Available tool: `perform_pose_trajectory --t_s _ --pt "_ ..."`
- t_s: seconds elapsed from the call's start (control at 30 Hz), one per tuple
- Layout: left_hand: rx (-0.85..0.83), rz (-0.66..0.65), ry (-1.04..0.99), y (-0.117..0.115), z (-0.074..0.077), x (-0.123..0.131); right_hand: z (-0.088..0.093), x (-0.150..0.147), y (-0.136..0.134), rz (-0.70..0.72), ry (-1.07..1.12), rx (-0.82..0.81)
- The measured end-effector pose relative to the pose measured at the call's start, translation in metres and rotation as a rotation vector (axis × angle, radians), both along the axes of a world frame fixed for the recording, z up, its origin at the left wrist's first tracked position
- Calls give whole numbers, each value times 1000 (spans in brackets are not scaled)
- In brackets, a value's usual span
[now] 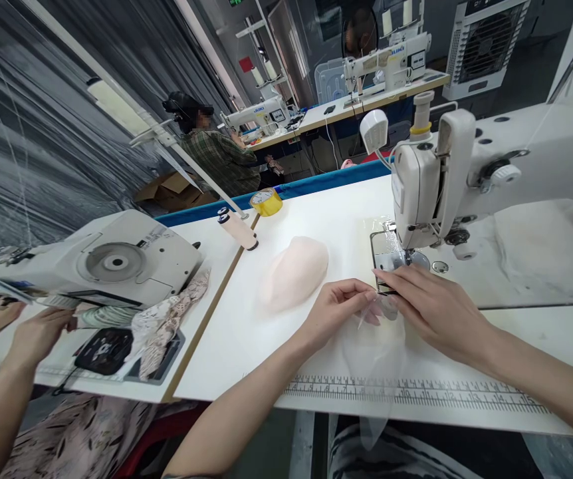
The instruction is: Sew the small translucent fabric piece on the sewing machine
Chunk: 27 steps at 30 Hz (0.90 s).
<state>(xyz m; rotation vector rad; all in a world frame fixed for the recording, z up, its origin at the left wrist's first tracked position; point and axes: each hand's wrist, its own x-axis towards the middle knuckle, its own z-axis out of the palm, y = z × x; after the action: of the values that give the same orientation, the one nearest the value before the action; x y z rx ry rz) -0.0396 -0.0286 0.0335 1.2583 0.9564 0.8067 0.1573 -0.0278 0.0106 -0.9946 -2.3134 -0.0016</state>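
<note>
A sheer white fabric piece (373, 356) hangs from my fingers over the table's front edge. My left hand (339, 305) pinches its upper end, thumb against forefinger. Just right of it, my right hand (429, 303) lies at the needle area with its fingers stretched close together, the tips pressing on the cloth; whether its thumb grips is hidden. Both hands are right in front of the sewing machine (419, 193), whose presser foot is partly covered by my right fingers. To the left on the white table lies a pale pink moulded cup (296, 271).
Yellow tape (266, 201) and a thread cone (237, 229) stand at the back left. Sheer fabric (550, 246) lies under the machine arm. On the left, a co-worker's hands (37, 336) work at another machine (117, 256). A printed ruler (416, 392) edges the table.
</note>
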Motion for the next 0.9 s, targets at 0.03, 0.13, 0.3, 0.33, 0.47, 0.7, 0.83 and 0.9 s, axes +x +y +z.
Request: perform_pose_trajectory --t_s 0.03,0.13,0.3,0.33,0.47,0.7,0.83,0.9 --pt "0 -3 -4 0 0 0 0 0 0 -1 0 0" --pt "-4 -11 -12 0 0 0 0 0 0 -2 2 -2" --pt "-23 -10 -3 0 -1 0 0 0 0 4 4 -6" --pt "-25 -9 1 0 -1 0 -1 0 0 6 5 -9" --pt "-32 -8 9 0 -1 0 -1 0 0 25 32 -45" --pt "-21 49 49 1 0 1 11 -1 -5 184 362 -291" --pt "-19 51 40 2 -1 0 9 -1 -2 71 402 -290" --pt "-19 52 35 2 -1 0 6 0 1 27 371 -338"
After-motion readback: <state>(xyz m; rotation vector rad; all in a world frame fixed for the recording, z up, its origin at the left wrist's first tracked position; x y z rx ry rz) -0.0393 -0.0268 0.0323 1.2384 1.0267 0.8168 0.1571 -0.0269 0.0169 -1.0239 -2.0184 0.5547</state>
